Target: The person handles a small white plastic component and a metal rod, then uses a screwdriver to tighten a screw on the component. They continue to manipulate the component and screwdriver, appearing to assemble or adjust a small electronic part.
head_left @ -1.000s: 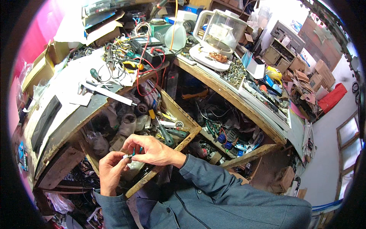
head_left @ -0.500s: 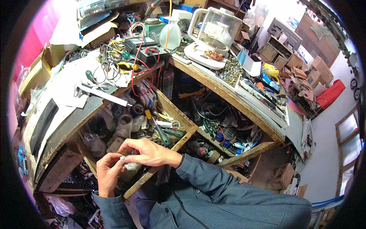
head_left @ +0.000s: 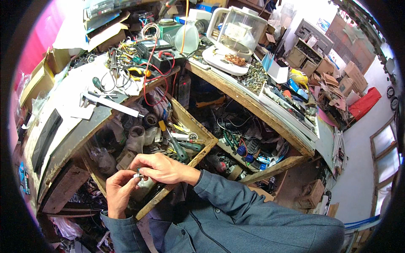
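Observation:
Between the fingertips of both hands sits a small pale, ring-like part (head_left: pixel 137 175) with a dark spot on it; its exact kind is too small to make out. My left hand (head_left: pixel 118 188) pinches it from the left, thumb and forefinger together. From the right, my right hand (head_left: pixel 162 168) reaches across with bent fingers and its thumb pressed at the same part. Both hands hover over the front of an open wooden drawer (head_left: pixel 192 114) full of tools and parts. A green-handled screwdriver (head_left: pixel 179 150) lies in it just beyond my right hand.
On the left bench lies a caliper (head_left: pixel 114 103), near pliers (head_left: pixel 139 72) and a black meter box (head_left: pixel 163 60) with red leads. A glass jug appliance (head_left: pixel 238 38) stands on the right bench, beside loose screws (head_left: pixel 255 77) and a white parts tray (head_left: pixel 287 110). A second open drawer (head_left: pixel 274 170) juts out.
My fingers have shifted slightly around the small part, and more of it now shows, with a dark spot visible. Both hands otherwise stay in place.

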Available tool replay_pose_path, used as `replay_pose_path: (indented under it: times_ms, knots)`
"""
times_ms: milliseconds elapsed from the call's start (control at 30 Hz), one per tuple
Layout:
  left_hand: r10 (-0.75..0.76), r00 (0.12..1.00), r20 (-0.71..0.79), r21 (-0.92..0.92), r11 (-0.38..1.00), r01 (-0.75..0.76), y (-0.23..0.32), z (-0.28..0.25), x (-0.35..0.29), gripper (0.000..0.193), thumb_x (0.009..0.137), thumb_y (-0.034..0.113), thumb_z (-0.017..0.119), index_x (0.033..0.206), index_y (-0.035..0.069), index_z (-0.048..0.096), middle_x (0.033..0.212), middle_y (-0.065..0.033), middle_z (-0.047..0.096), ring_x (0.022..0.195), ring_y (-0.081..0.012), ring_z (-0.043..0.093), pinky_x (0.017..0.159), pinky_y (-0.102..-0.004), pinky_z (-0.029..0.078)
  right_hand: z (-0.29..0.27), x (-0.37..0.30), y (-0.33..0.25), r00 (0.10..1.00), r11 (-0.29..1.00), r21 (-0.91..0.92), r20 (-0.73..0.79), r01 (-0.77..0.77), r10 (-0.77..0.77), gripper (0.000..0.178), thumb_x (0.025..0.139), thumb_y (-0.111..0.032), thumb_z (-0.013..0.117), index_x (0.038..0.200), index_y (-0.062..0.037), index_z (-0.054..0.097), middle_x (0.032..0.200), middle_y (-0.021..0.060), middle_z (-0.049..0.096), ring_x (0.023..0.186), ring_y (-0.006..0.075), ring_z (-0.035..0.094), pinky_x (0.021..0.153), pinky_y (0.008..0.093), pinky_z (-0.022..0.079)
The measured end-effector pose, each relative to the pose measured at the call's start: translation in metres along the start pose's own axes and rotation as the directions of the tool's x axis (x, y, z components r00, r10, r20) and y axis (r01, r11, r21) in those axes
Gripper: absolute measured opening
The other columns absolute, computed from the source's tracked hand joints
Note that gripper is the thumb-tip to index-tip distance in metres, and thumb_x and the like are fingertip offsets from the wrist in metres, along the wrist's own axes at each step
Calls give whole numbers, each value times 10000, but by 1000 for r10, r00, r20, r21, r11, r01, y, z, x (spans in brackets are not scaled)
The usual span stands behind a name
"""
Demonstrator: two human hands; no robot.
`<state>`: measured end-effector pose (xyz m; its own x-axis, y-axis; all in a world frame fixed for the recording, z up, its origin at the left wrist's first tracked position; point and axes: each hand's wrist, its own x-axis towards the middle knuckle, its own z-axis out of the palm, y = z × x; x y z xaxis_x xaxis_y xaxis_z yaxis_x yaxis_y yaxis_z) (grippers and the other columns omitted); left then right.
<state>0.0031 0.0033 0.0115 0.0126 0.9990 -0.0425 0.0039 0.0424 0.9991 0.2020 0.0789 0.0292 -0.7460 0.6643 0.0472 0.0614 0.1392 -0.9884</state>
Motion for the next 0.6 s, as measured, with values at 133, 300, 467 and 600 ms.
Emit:
replay_pose_path:
  times_ms: [133, 300, 467, 600]
  knots:
    - [-20, 999, -28, -15, 1000, 19, 0, -2, 0, 99, 874, 30, 734, 958, -3, 692, 829, -25, 700, 657, -67, 618, 596, -200, 493, 2, 4, 1, 982, 975, -123, -13, 184, -187, 266, 903, -181, 655, 1067, 23, 607, 903, 120, 674, 824, 208, 646, 740, 342, 521]
    - [-1, 1000, -22, -37, 999, 0, -3, -3, 0, 100, 877, 37, 725, 959, -3, 684, 830, -41, 709, 643, -82, 627, 586, -211, 499, -2, 5, 11, 948, 914, -267, -5, 305, -317, 268, 883, -108, 690, 1112, 7, 612, 972, 93, 679, 834, 183, 639, 751, 319, 521]
    - [-4, 1000, -30, -50, 999, 3, -4, -3, 0, 94, 880, 25, 720, 962, -4, 683, 835, -38, 705, 650, -78, 624, 593, -205, 494, 0, 1, -2, 994, 992, -69, -24, 108, -110, 225, 909, -96, 652, 1103, 9, 608, 916, 107, 703, 808, 157, 654, 738, 318, 525]
    - [-23, 999, -46, -80, 997, 20, -1, -2, 0, 86, 878, 1, 715, 959, -5, 685, 826, -28, 695, 671, -72, 620, 613, -204, 498, 1, 2, -2, 967, 959, -159, -64, 234, -246, 213, 900, -133, 671, 1042, 16, 617, 896, 118, 701, 819, 197, 679, 754, 338, 539]
